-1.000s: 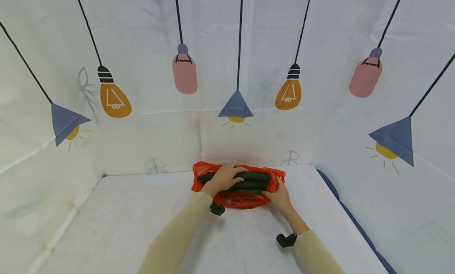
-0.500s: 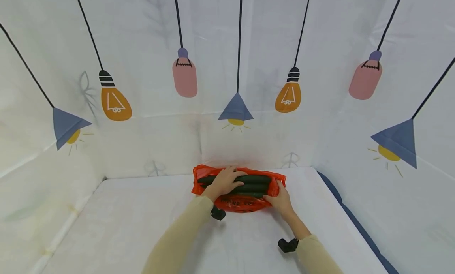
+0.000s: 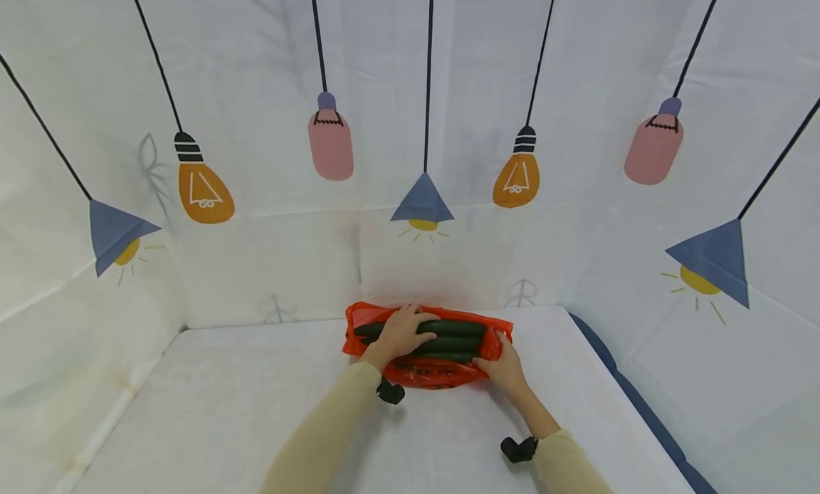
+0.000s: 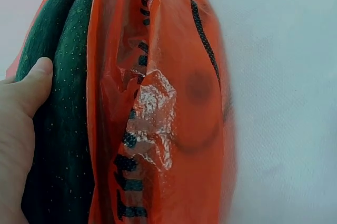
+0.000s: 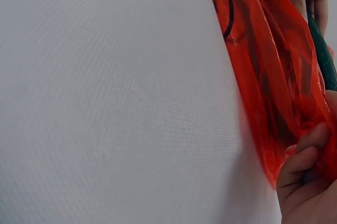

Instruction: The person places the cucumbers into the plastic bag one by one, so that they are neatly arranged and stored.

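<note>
Dark green cucumbers (image 3: 451, 344) lie side by side in a red plastic bag (image 3: 435, 374) at the table's back edge. The bag's long opening faces up, baring them. My left hand (image 3: 400, 334) reaches over and grips the far cucumber. In the left wrist view its thumb (image 4: 39, 84) lies against a bumpy cucumber (image 4: 71, 108), and its other fingers are mostly hidden. At the right end my right hand (image 3: 505, 366) holds the bag. The right wrist view shows its fingers (image 5: 303, 163) curled into the red plastic (image 5: 268, 71).
The white table (image 3: 243, 401) runs up to a pale backdrop (image 3: 269, 259) printed with hanging lamps, close behind the bag. A dark blue edge (image 3: 640, 394) lines the table's right side. Black wrist cameras (image 3: 519, 450) sit below the sleeves.
The whole scene sits slightly lower in the head view. Both hands keep their places on the cucumbers and bag, with hardly any other change.
</note>
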`<state>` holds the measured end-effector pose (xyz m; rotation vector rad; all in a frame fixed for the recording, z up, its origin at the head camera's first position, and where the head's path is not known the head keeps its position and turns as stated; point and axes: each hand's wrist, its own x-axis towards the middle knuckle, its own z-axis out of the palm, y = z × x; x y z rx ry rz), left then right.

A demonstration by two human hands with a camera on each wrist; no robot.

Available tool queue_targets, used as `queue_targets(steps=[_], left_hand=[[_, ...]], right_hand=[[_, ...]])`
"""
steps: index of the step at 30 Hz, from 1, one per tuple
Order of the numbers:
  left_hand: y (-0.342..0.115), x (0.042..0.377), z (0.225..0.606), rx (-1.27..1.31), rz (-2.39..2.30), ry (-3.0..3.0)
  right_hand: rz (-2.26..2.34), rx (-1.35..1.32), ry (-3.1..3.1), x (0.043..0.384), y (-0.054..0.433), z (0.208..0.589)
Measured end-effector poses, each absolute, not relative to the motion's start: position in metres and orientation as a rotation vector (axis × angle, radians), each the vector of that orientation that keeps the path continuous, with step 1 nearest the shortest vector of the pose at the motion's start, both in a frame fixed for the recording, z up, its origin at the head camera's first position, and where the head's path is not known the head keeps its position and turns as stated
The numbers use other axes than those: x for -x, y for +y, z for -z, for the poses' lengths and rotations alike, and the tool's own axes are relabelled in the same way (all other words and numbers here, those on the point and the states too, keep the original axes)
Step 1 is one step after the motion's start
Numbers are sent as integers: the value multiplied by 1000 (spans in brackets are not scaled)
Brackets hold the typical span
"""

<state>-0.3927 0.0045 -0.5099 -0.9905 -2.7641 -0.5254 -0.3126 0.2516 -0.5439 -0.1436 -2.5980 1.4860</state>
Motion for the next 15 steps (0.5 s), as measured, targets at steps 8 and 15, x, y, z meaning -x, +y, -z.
queue_targets(steps=[8, 15], left_hand=[[0, 395, 518, 946, 600, -2755], [5, 399, 513, 979, 618, -2732]], right_hand=[[-1512, 128, -2605, 313, 248, 550], [-1489, 131, -2599, 313, 251, 548]])
